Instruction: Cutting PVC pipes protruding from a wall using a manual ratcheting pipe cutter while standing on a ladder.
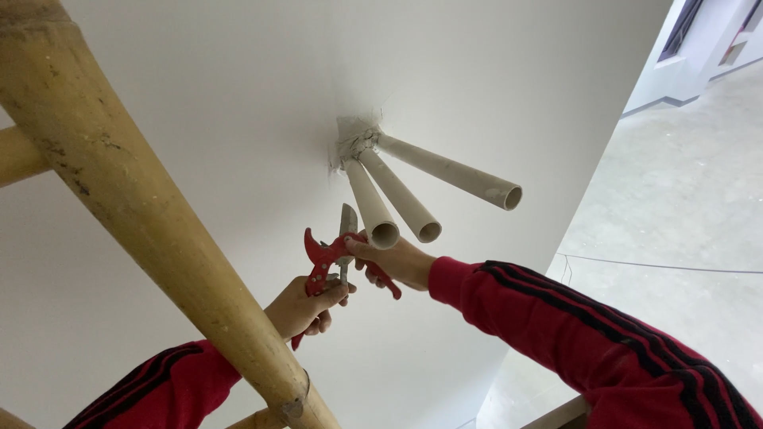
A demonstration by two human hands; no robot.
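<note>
White plaster fills most of the head view: a smooth wall (238, 95) with a rough patched hole (355, 137) near its middle, out of which three pale plastic conduit pipes fan towards the camera. The longest pipe (449, 169) runs off to the right and ends in an open round mouth, the middle pipe (400, 195) points down and to the right, and the shortest pipe (370, 205) hangs most steeply, its cut end just above the hands. A red-handled pipe cutter (334, 258) sits directly below that shortest pipe, its grey blade standing up just left of the pipe's end; whether blade and pipe touch cannot be told. The left hand (302, 308) is wrapped around the lower handle of the cutter, fingers curled shut on it, the handle's tip poking out beneath the fist. The right hand (397, 262) reaches in from the right, its fingers closed over the cutter's upper part and other handle, right under the mouth of the shortest pipe. Both arms wear red sleeves with dark stripes; the right sleeve (588, 334) crosses the lower right of the view. A thick bamboo pole (151, 214) slants across the left side in front of the left forearm, with further bamboo pieces joining it at the left edge and bottom. To the right, past the wall's edge, lies a bare grey concrete floor (675, 206).
</note>
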